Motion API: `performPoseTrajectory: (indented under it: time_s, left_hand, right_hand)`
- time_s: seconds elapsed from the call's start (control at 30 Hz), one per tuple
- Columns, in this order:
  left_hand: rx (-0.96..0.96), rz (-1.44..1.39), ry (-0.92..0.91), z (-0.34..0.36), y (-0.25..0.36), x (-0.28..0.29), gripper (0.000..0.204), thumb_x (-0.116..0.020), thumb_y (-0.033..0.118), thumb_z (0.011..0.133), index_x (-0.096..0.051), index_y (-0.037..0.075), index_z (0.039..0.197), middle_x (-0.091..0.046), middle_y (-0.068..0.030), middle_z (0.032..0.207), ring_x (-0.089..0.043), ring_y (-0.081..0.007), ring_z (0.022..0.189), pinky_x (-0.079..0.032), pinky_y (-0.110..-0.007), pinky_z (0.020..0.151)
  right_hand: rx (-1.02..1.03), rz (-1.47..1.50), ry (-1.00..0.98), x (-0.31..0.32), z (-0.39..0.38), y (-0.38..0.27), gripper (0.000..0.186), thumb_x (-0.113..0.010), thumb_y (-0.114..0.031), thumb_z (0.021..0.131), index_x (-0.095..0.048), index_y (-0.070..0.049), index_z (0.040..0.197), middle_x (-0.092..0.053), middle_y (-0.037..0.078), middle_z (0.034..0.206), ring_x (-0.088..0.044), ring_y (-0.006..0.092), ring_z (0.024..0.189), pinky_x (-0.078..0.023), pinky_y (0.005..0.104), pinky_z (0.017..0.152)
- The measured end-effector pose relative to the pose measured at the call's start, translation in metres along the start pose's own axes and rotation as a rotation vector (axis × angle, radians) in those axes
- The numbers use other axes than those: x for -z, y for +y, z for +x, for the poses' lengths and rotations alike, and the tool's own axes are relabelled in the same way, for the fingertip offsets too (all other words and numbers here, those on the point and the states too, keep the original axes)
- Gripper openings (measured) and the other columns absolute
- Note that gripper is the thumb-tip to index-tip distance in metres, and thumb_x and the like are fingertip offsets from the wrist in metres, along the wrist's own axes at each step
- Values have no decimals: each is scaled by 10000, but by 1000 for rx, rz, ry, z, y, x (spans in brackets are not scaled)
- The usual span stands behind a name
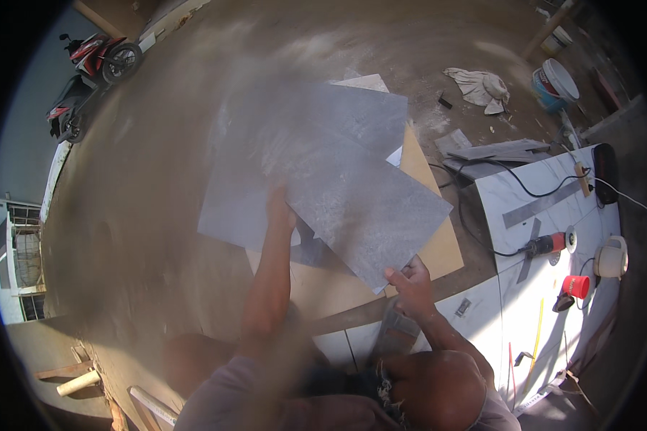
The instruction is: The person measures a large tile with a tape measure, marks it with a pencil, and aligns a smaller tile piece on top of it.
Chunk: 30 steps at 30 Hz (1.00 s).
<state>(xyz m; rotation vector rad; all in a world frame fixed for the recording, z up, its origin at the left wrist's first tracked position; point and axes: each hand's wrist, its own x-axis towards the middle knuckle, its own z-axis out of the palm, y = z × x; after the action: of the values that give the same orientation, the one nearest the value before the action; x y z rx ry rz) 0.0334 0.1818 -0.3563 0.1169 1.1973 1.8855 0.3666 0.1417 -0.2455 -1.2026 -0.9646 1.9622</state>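
A grey square tile point(381, 215) lies slanted in front of me, over other grey tiles point(230, 205) and a tan board point(440, 244). At its near right corner, my right hand point(411, 281) is closed on the edge, thumb on top. My left hand point(280, 208) is at the tile's left edge, its fingers partly hidden and blurred; it seems to grip that edge. A pale corner of another sheet point(366, 82) sticks out at the far side of the stack. Haze blurs the left part of the picture.
On the white marbled tiles point(517, 287) at right are an angle grinder point(546, 245) with a black cord, a red cup point(575, 286) and a cream jug point(611, 257). Cut grey strips point(499, 151), a cloth point(482, 87) and a bucket point(553, 86) lie beyond. A motorbike point(90, 61) stands far left.
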Motion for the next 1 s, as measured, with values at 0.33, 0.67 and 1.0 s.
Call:
performPoseTrajectory:
  time_s: [0.33, 0.67, 1.0]
  left_hand:
    - [82, 376, 171, -21, 19, -14, 582, -454, 182, 979, -190, 73, 1487, -445, -166, 1371, -517, -283, 1185, -468, -381, 966]
    - [-178, 948, 260, -7, -29, 76, 632, -564, 130, 906, -270, -89, 1421, -443, -236, 1355, -501, -279, 1189, -427, -351, 985]
    - [24, 918, 264, 26, -25, 48, 629, -596, 69, 836, -344, -100, 1387, -502, -197, 1299, -529, -273, 1145, -429, -333, 960]
  right_hand:
    - [-111, -77, -355, -9, -1, 25, 389, -657, -194, 895, -504, 71, 1136, -646, 110, 936, -636, 143, 821, -514, 279, 713]
    - [-388, -39, -358, 6, 23, 134, 415, -570, -298, 949, -523, 80, 1114, -658, 136, 907, -658, 184, 730, -563, 308, 656]
    - [-612, 53, -261, -4, 61, 158, 397, -526, -323, 965, -528, 66, 1044, -644, 172, 890, -670, 252, 735, -583, 363, 640]
